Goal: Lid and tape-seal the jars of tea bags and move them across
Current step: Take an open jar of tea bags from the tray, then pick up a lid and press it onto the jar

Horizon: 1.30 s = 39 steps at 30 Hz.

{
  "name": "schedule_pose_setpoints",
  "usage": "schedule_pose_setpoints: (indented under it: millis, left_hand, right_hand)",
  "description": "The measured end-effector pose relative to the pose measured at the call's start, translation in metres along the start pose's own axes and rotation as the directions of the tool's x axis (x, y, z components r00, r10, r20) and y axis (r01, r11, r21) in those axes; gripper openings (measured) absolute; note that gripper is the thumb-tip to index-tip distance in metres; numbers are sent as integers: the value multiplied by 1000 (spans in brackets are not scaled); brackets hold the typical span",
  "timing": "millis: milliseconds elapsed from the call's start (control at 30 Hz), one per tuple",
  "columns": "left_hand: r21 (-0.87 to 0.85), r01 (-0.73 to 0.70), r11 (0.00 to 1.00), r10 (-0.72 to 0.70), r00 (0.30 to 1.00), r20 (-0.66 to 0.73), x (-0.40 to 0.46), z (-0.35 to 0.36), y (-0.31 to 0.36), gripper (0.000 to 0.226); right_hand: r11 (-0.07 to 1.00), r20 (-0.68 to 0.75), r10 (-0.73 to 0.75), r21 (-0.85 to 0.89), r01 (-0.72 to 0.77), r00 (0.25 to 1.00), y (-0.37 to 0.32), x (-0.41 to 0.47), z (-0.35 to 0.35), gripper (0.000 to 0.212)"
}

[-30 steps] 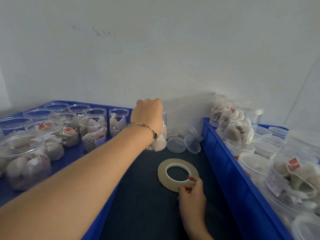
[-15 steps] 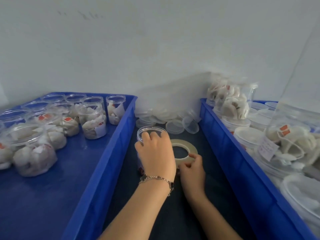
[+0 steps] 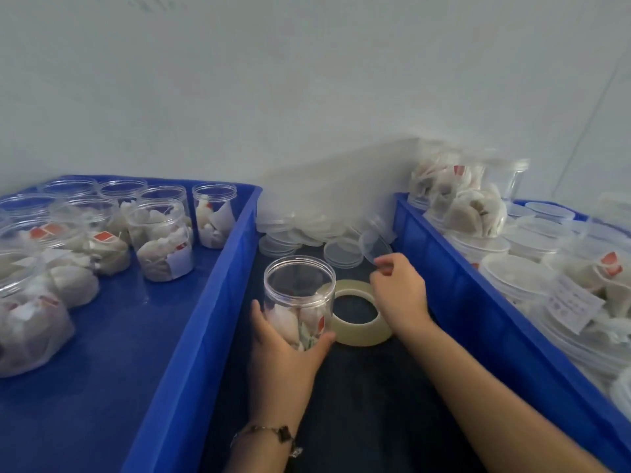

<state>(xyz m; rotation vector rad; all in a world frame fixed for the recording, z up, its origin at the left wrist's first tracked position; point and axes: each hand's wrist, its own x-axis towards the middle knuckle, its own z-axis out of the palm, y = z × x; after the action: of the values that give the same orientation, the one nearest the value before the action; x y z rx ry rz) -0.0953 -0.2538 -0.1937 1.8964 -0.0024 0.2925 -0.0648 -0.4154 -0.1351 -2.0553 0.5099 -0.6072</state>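
A clear, lidless jar (image 3: pixel 299 291) with tea bags in its lower half stands on the dark surface between two blue crates. My left hand (image 3: pixel 285 356) grips its near side from below. A roll of clear tape (image 3: pixel 360 314) lies flat just right of the jar. My right hand (image 3: pixel 397 291) reaches over the tape and pinches the edge of a clear lid (image 3: pixel 375 249), tilted up at the fingertips. More clear lids (image 3: pixel 307 230) lie in a pile behind, against the wall.
The left blue crate (image 3: pixel 218 291) holds several open jars of tea bags (image 3: pixel 164 240). The right blue crate (image 3: pixel 454 278) holds lidded jars (image 3: pixel 512 278) and tea bags piled high. A white wall stands close behind.
My left hand slid from the jar's top down to its side, uncovering the open mouth. My right hand left the tape roll and reached forward to a lid.
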Motion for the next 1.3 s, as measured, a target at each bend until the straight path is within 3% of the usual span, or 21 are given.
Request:
schedule_pose_setpoints:
  millis: [67, 167, 400, 533, 667, 767, 867, 933, 967, 1033, 1100, 1200, 1300]
  left_hand:
    - [-2, 17, 1000, -17, 1000, 8, 2, 1, -6, 113]
    - [2, 6, 1000, -6, 1000, -6, 2, 1, -3, 108]
    - [-32, 5, 999, -5, 1000, -7, 5, 0, -1, 109]
    - [-15, 5, 1000, -5, 1000, -2, 2, 0, -2, 109]
    - [-10, -10, 1000, 10, 1000, -5, 2, 0, -2, 109]
    - [-18, -14, 1000, 14, 1000, -5, 3, 0, -3, 109]
    - [-50, -3, 999, 2, 1000, -11, 4, 1, -5, 107]
    - [-109, 8, 994, -7, 1000, 3, 4, 1, -6, 106]
    - [-144, 10, 989, -7, 1000, 19, 4, 0, -7, 104]
    - [-191, 11, 981, -2, 999, 45, 3, 1, -8, 101]
    - [-211, 9, 978, 4, 998, 62, 1, 0, -8, 98]
    - [-213, -9, 977, 22, 998, 61, 1, 1, -7, 94]
    - [-196, 30, 980, -18, 998, 63, 0, 2, -8, 103]
  right_hand:
    - [955, 102, -109, -267, 133, 989, -4, 30, 0, 26]
    - [829, 194, -93, -528, 184, 976, 4, 58, 12, 33]
    - [744, 398, 191, -654, 132, 897, 20, 74, 35, 47]
    - [757, 335, 119, -640, 133, 935, 21, 68, 35, 41]
    - [847, 119, -122, -504, 166, 985, 7, 55, 29, 24]
    - [927, -153, -297, -283, 246, 942, -19, 30, 17, 19]
    - [947, -411, -254, 81, 312, 875, -50, -9, -2, 23]
    - [883, -455, -162, 329, 335, 875, -66, -33, -14, 28]
    - [847, -410, -128, 429, 315, 903, -74, -41, -22, 27]
    - [808, -130, -128, 562, 179, 983, -90, -49, -33, 26]
    - [831, 158, -176, 554, 60, 972, -99, -52, -37, 29]
    - [937, 340, -120, 350, -7, 933, -98, -50, -30, 30]
    - [996, 364, -80, 74, 56, 928, -90, -46, -21, 37]
